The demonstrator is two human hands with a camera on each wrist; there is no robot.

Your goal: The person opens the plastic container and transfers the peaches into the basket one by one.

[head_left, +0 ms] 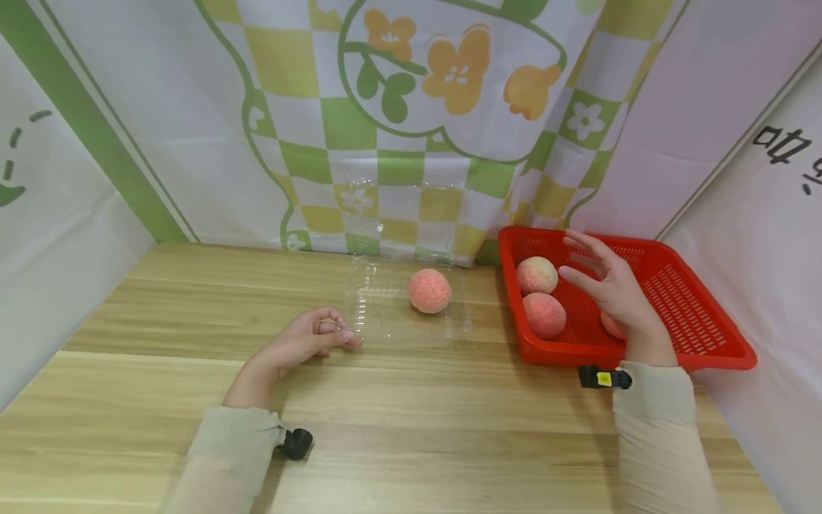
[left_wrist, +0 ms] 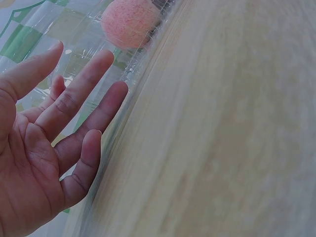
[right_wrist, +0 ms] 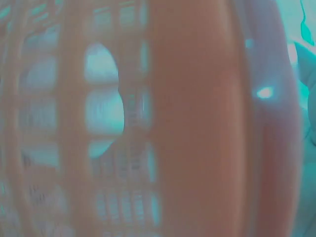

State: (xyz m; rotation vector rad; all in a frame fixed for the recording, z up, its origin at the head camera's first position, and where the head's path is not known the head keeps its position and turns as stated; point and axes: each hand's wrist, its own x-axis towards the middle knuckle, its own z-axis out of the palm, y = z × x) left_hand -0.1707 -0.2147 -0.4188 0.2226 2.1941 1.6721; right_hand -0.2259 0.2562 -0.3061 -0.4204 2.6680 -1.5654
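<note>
A clear plastic box [head_left: 392, 325] stands on the table with its lid raised at the back, and one pink speckled ball [head_left: 429, 291] sits inside it. At the box's front left corner is my left hand [head_left: 311, 335]; its fingers are loosely bent and spread in the left wrist view, holding nothing. My right hand [head_left: 606, 285] hovers over the red basket [head_left: 706, 357], fingers extended and nothing in them. Beside its thumb lies a paler speckled ball [head_left: 536, 275], with a pink ball [head_left: 544, 315] in front. Another ball [head_left: 612, 325] is partly hidden behind the right hand.
The wooden table [head_left: 411, 428] meets a patterned curtain [head_left: 398, 143] at the back. The basket's perforated side [right_wrist: 103, 123] and thick rim [right_wrist: 197, 123] fill most of the right wrist view, which is blurred.
</note>
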